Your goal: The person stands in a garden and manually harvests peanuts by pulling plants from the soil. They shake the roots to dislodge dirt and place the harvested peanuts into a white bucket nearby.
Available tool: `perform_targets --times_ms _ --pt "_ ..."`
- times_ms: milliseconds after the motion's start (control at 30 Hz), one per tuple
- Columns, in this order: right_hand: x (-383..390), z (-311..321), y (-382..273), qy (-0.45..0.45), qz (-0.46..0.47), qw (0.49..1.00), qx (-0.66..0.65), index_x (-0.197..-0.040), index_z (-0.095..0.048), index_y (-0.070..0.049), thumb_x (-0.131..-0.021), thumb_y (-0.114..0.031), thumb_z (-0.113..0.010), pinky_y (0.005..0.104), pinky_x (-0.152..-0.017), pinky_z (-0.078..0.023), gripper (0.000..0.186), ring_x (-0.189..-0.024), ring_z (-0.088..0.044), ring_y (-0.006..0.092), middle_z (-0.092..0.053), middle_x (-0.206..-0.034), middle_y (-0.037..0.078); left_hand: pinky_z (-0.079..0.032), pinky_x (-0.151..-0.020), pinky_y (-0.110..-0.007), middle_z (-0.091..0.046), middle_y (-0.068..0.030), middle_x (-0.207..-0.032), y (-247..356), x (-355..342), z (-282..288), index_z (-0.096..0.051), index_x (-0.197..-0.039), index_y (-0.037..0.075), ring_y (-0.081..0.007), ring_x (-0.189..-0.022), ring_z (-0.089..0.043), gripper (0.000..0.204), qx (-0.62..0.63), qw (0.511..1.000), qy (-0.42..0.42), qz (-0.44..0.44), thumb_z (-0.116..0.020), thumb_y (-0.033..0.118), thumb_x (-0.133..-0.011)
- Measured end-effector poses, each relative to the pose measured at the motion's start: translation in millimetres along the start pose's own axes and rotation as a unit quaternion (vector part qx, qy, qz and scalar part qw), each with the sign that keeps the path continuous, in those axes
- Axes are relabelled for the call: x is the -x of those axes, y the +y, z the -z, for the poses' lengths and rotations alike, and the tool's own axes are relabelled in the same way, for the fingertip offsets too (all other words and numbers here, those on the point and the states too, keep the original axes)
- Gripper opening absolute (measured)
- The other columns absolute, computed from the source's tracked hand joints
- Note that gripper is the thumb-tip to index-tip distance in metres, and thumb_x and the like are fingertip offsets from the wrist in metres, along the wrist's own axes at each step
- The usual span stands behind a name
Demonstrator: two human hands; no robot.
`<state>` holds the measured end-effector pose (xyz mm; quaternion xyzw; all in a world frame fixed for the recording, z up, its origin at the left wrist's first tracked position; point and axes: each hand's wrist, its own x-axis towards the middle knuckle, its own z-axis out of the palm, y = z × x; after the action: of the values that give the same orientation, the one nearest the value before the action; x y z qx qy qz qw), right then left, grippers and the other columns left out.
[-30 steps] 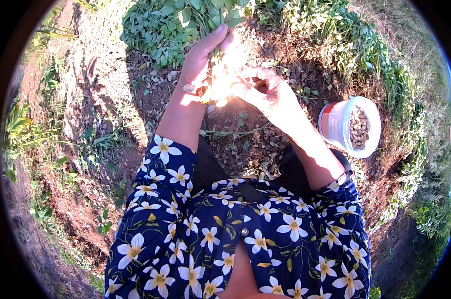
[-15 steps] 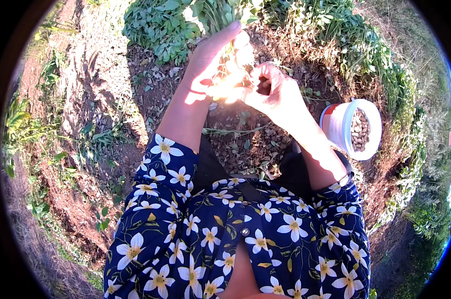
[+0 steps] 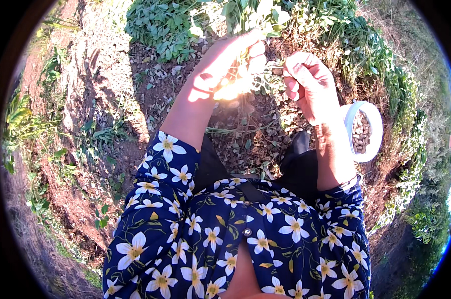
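My left hand (image 3: 240,52) is closed around the stems of a peanut plant (image 3: 255,17), whose green leaves stick out beyond the fingers. Bright sun washes out its roots and pods (image 3: 235,87) below that hand. To the right, apart from the plant, my right hand (image 3: 310,84) has its fingers curled in a pinch. At its fingertips is a small brownish thing that looks like a peanut pod (image 3: 277,72). What lies deeper in the palm is hidden. A white bucket (image 3: 376,127) with peanuts (image 3: 361,133) in it stands right of my right forearm.
Heaps of leafy plants lie at the far left (image 3: 160,30) and along the far right (image 3: 355,45). Dry leaves and soil (image 3: 245,149) cover the ground between my legs. A dark shoe (image 3: 300,143) shows near my right wrist.
My right hand has moved away from the roots, to the right and slightly farther off, and is now pinched. My left hand and the plant have shifted a little right.
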<state>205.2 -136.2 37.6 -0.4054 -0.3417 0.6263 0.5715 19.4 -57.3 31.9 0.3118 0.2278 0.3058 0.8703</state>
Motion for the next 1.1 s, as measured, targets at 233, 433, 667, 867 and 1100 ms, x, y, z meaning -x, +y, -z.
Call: perform_targets --times_ms 233,433,667,867,1100 --pt "-17 26 -14 0.071 0.048 0.985 -0.149 -0.092 -0.056 0.001 -0.095 -0.011 -0.054 0.0195 -0.048 -0.042 0.012 -0.057 -0.05 0.0085 -0.056 -0.073 0.005 -0.037 -0.042 -0.018 -0.047 0.0039 -0.066 -6 -8 23 -0.046 -0.073 0.014 -0.0041 -0.053 -0.045 0.032 -0.005 0.996 -0.081 0.036 -0.051 0.035 -0.096" --pt "-16 50 -50 0.19 0.095 0.962 -0.172 -0.091 -0.055 0.001 -0.094 -0.015 -0.056 0.0231 -0.061 -0.055 0.017 -0.073 -0.06 0.0136 -0.058 -0.081 0.009 -0.046 -0.087 -0.031 -0.06 -0.0094 -0.11 -11 5 47 -0.052 -0.127 -0.002 -0.014 -0.102 -0.056 0.042 -0.221 0.945 -0.03 -0.24 -0.044 0.029 -0.099" --pt "1 -13 27 -0.011 -0.159 0.987 0.003 -0.098 -0.06 -0.006 -0.091 -0.031 -0.063 0.0167 -0.046 -0.034 0.026 -0.058 -0.045 0.002 -0.058 -0.077 -0.002 -0.047 -0.085 -0.026 -0.063 -0.008 -0.115 -12 -5 11 -0.057 -0.123 0.001 -0.0118 -0.099 -0.06 0.033 -0.159 0.953 0.07 -0.248 -0.057 0.013 -0.092" --pt "-6 -28 38 0.006 -0.124 0.988 0.091 -0.099 -0.058 -0.005 -0.087 -0.03 -0.067 0.0178 -0.048 -0.038 0.029 -0.055 -0.047 0.0038 -0.056 -0.072 -0.001 -0.044 -0.056 -0.022 -0.059 0.0028 -0.085 -15 -12 5 -0.061 -0.108 0.006 -0.0064 -0.067 -0.053 0.024 -0.27 0.913 0.117 -0.284 -0.067 0.015 -0.087" --pt "-8 -37 32 -0.009 -0.066 0.997 0.04 -0.095 -0.053 -0.006 -0.086 -0.025 -0.069 0.0191 -0.048 -0.043 0.027 -0.056 -0.051 0.0046 -0.055 -0.071 -0.002 -0.049 -0.074 -0.029 -0.062 -0.0077 -0.099 -35 -10 18 -0.06 -0.122 0.004 -0.0175 -0.089 -0.057 0.041 -0.3 0.898 0.112 -0.302 -0.062 0.01 -0.081"
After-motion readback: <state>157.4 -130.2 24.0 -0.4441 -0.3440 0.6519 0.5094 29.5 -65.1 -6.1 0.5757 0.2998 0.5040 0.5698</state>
